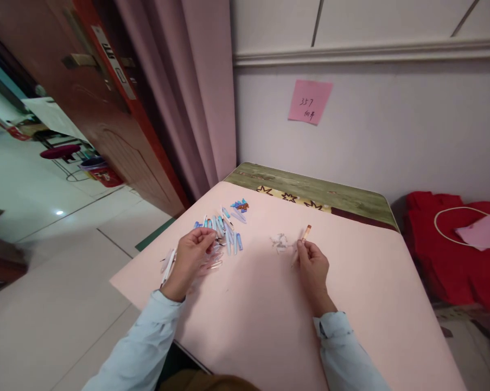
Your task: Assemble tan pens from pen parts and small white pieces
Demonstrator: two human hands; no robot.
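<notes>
My right hand [312, 267] pinches a thin clear tube with a brown tip [306, 234] and holds it just above the pink table cover [269, 315]. A small heap of clear bits [280, 242] lies left of that hand. My left hand [191, 258] is curled over the near edge of a pile of pen parts with blue caps [224, 228]. Its fingers close around pieces I cannot make out. Beside its wrist lie some white and clear tubes [169, 265].
A wooden strip of table [310, 190] shows beyond the pink cover, against the wall with a pink note [309, 101]. A red bag [452, 244] sits at the right. At the left hangs a curtain [188, 92] next to an open door [106, 103].
</notes>
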